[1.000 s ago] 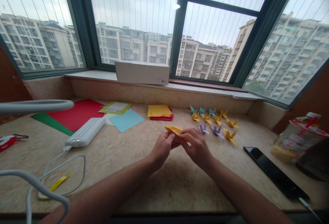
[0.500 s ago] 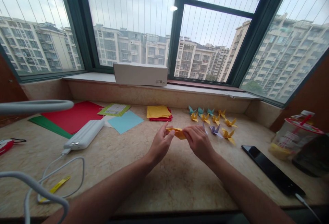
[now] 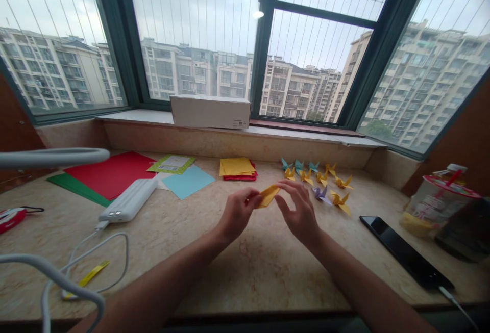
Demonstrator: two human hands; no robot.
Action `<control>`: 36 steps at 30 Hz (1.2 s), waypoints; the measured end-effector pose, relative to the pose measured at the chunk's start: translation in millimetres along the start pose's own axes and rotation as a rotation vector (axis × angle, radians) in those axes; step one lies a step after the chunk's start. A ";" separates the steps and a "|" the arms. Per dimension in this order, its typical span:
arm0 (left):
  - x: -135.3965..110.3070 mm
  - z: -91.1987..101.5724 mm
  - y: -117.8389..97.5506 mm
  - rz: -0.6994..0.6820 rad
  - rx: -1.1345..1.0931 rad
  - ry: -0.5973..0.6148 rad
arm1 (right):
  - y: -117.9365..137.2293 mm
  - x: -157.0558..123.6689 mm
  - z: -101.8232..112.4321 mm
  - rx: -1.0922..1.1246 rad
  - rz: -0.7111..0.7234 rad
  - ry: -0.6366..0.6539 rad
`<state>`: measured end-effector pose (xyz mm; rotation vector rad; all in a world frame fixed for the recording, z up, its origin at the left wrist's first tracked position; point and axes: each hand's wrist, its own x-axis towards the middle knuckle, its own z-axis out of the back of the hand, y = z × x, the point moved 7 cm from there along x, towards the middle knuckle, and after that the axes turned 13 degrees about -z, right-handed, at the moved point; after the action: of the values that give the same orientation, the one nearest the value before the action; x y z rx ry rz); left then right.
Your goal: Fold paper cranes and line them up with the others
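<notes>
Above the middle of the stone counter [image 3: 237,266], both my hands hold a folded piece of yellow paper [image 3: 268,195]. My left hand [image 3: 237,214] pinches its lower left end. My right hand [image 3: 299,210] grips its upper right end between thumb and fingertips, so the piece tilts up to the right. Just beyond my right hand stand several small folded paper cranes [image 3: 321,180] in yellow, teal and purple. A stack of yellow and red paper squares [image 3: 237,167] lies further back.
A white power bank [image 3: 128,200] with a looping white cable [image 3: 95,256] lies at left, near red [image 3: 111,172], green and blue [image 3: 187,180] sheets. A black phone [image 3: 406,256] and a lidded plastic cup [image 3: 440,200] sit at right. A white box [image 3: 210,111] rests on the sill.
The yellow paper went from lying level between my hands to tilting up at its right end. My right hand's fingers have lifted and spread a little around it.
</notes>
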<state>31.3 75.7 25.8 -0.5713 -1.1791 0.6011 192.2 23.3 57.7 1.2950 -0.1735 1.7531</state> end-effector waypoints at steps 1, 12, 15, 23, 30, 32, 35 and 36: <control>-0.4 2.2 6.2 0.070 -0.133 -0.071 | -4.4 1.6 3.4 0.024 -0.065 -0.057; -9.6 -26.1 13.7 0.273 -0.791 -0.138 | -24.6 -4.0 -25.5 0.303 -0.519 0.180; -12.2 -30.8 10.9 0.293 -0.781 -0.091 | -25.5 -3.2 -19.5 0.312 -0.537 0.123; -15.0 -36.4 5.4 0.316 -0.827 -0.056 | -4.6 -3.2 -12.7 0.244 -0.232 0.117; -13.7 -31.3 6.9 0.306 -0.811 -0.112 | -0.3 -7.7 -15.8 0.157 -0.112 0.166; -13.5 -31.8 6.6 0.297 -0.820 -0.114 | 1.6 -8.7 -15.3 0.093 -0.069 0.151; -13.9 -32.5 7.6 0.292 -0.832 -0.124 | 7.6 -9.8 -14.8 0.010 -0.004 0.146; -14.2 -32.7 8.1 0.293 -0.836 -0.127 | 9.5 -9.9 -14.3 -0.006 0.012 0.141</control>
<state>57.7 68.5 1.6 -1.4485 -1.4687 0.3687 175.7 20.5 47.0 1.1631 -0.1056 1.8452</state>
